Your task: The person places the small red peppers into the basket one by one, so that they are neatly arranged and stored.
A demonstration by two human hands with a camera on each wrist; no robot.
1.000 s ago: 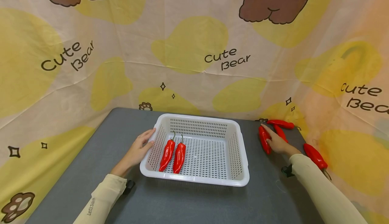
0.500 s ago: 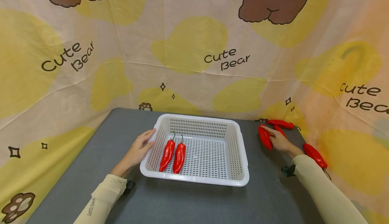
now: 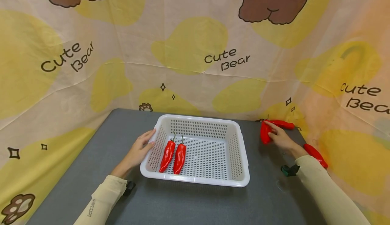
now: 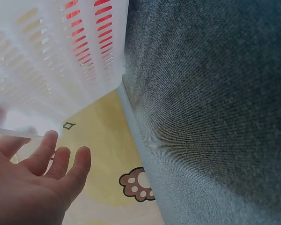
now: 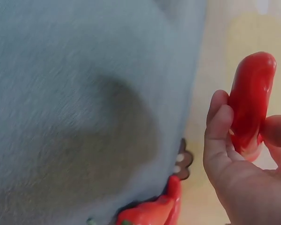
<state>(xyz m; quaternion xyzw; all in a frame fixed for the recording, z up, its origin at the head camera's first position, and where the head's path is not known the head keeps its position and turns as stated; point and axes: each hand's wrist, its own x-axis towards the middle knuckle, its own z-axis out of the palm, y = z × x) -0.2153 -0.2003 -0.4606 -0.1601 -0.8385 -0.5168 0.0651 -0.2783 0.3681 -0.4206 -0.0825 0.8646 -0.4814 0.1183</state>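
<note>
A white perforated plastic basket (image 3: 195, 181) stands mid-table with two red peppers, one pepper (image 3: 167, 156) and another pepper (image 3: 179, 158), lying side by side in its left part. My left hand (image 3: 137, 151) grips the basket's left rim; in the left wrist view its fingers (image 4: 77, 171) meet the rim from outside. At the back right, my right hand (image 3: 283, 139) pinches a third red pepper (image 3: 265, 132) between thumb and fingers. In the right wrist view this pepper (image 5: 253, 101) is tilted and off the table.
Behind my right hand, a red pepper (image 3: 281, 124) lies at the table's back edge. Partly covered by my right forearm is another pepper (image 3: 316, 155) near the right edge. A printed cloth (image 3: 189, 48) hangs close behind and beside the grey table (image 3: 195, 204).
My right hand has picked up the pepper near it and moved slightly back, turning the pepper with its stem end up. The left hand and basket stay put.
</note>
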